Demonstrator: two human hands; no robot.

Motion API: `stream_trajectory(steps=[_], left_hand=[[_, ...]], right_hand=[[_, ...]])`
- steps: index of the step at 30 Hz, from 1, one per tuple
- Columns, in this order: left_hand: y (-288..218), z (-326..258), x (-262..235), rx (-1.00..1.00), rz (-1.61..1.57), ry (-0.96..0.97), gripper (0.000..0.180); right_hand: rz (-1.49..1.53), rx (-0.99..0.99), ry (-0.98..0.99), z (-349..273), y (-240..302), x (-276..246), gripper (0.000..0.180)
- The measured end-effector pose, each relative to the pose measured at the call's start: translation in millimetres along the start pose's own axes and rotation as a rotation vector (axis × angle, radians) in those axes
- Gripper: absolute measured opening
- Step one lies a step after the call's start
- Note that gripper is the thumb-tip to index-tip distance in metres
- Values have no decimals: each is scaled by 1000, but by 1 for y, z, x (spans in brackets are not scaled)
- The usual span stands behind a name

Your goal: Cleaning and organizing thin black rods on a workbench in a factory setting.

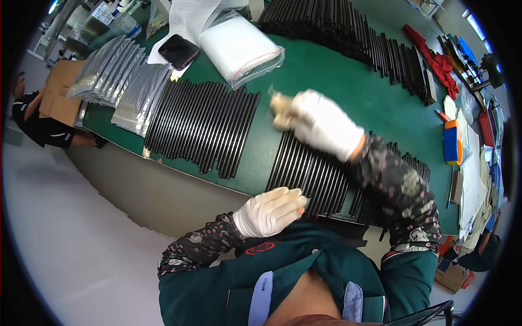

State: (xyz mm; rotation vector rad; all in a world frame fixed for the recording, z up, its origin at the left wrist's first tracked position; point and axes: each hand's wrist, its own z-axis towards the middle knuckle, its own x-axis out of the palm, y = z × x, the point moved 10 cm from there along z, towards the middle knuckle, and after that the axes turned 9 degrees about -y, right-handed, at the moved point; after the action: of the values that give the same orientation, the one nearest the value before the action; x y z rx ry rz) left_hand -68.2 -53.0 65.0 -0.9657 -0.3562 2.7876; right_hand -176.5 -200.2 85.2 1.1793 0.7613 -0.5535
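My left hand (270,212), in a white glove, lies with its fingers stretched out at the near left ends of a row of black rods (310,176). A bare reddish fingertip shows at its edge. Over the far ends of that row is my right hand (325,124), also in a white glove. Its fingers are curled closed and look beige and slightly blurred; a pale tip sticks out beyond them, too unclear to name. My right forearm, in a flowered sleeve, hides part of the rods. Another row of black rods (201,127) lies to the left.
Rods in clear bags (138,98) lie left on the green table (321,65), near a phone (179,51) and a white plastic-wrapped pack (239,46). A large rod pile (315,24), red cloth (435,62) and blue-orange tape dispenser (452,142) are beyond. A person (41,119) handles a carton (60,92).
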Motion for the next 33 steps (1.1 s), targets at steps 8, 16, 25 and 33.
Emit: stream_trajectory(steps=[8, 16, 25, 33], left_hand=[[-1, -2, 0, -12, 24, 0, 40], [-6, 4, -2, -11, 42, -1, 36], [-8, 13, 1, -9, 60, 176, 30], [-6, 22, 22, -83, 64, 411, 53]], right_hand=[[-201, -134, -266, -5, -24, -27, 14], [-408, 156, -360, -36, -76, -65, 16], [-352, -27, -316, -52, -43, -72, 7], [-376, 124, -390, -80, -84, -80, 10]])
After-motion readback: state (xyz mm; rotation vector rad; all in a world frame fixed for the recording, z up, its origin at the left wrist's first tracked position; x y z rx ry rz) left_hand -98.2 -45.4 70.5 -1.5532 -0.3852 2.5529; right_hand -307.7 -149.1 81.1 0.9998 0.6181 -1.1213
